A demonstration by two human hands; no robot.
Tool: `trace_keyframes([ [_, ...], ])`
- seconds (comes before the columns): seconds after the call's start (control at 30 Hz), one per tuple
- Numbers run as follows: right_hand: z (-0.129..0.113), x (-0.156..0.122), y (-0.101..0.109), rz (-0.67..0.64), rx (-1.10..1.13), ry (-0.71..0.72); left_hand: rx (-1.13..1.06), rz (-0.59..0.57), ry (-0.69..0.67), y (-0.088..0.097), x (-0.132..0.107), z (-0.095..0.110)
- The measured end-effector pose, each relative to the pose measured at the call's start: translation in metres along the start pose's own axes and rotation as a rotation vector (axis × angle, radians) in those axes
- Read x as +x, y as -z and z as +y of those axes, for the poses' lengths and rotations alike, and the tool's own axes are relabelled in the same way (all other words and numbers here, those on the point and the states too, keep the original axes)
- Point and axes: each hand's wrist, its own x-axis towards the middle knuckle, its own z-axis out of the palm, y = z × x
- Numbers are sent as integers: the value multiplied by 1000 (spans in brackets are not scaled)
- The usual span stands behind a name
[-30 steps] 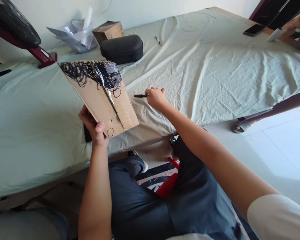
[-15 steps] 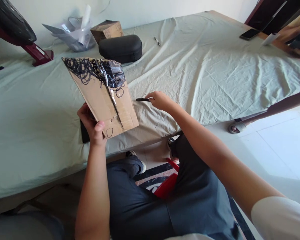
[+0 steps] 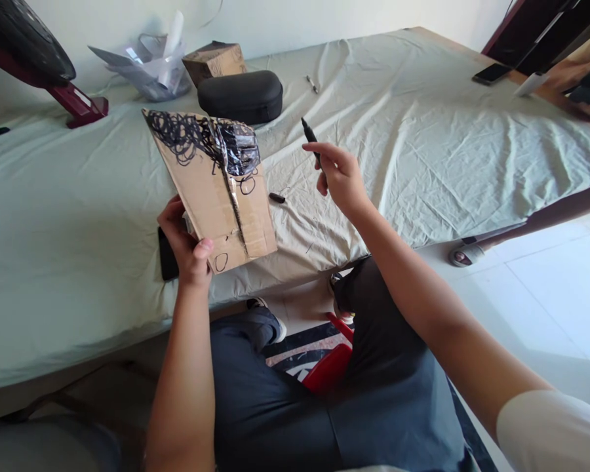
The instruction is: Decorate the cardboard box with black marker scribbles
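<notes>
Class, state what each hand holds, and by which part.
The left hand holds the cardboard by its left edge near the bottom corner; the right hand holds the black marker by its barrel.

A wood-edged table (image 3: pixel 451 43) is covered by a wrinkled pale green cloth (image 3: pixel 437 157). On it, a clear plastic basket (image 3: pixel 163 84), a cardboard box (image 3: pixel 219 60) and a black hard-shell case (image 3: pixel 240 97) are grouped near the wall, with a maroon stand foot (image 3: pixel 87 113) set to their left. A slim pen (image 3: pixel 312 84) is laid right of the case, and a black marker cap (image 3: pixel 276 197) nearer the front. A dark phone (image 3: pixel 491 73) is placed toward the right end; a black flat object (image 3: pixel 168 257), partly hidden, is seen by the front edge.
</notes>
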Motion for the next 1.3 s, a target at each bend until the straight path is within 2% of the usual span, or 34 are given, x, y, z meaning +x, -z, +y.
trace_keyframes([
  [0.17,-28,-10,-9,15,275,160,-84,-58,-42,3,-1,-6],
  [0.27,-41,-20,-21,75,199,176,-87,-86,-63,3,-1,-6],
  [0.43,-52,-38,-41,-70,79,278,-37,-109,-30,3,-2,3],
  [0.57,-53,-41,-45,-206,23,401,-27,-122,3,3,-1,6],
  [0.67,-54,-44,-44,-230,8,453,-32,-124,-6,4,-1,5],
  [0.87,-59,-50,-46,-241,12,332,-22,-143,-22,7,-1,2],
  [0.97,-60,-49,-46,-242,13,337,-17,-142,-6,7,0,4],
  [1.17,-51,-43,-43,-240,30,438,-23,-177,-78,12,1,-4],
  [1.3,-36,-33,-49,-191,41,627,16,-211,-140,19,2,-17],
])
